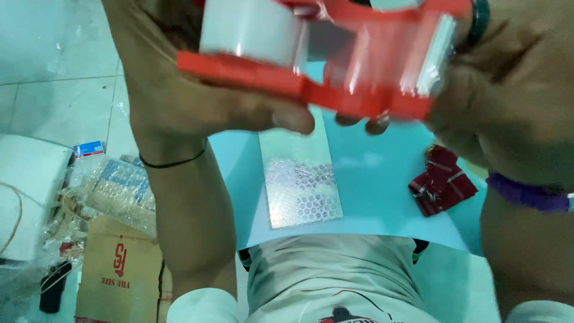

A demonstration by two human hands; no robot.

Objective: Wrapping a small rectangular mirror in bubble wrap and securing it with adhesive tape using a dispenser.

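Close to the camera I hold a red tape dispenser [311,90] with a roll of clear tape [251,30] in it. My left hand [179,90] grips its left side, under the roll. Its right end, by the blade guard, sits in my right hand [496,101]. Below them, on a light blue table [382,179], lies a flat packet wrapped in bubble wrap [302,179]. A small dark red folded item [441,181] lies to the packet's right.
On the tiled floor at left are a brown cardboard box [119,269], a heap of bubble wrap [119,188], a white object [30,191] and a small blue and red box [88,148]. My torso in a pale shirt [335,275] meets the table's near edge.
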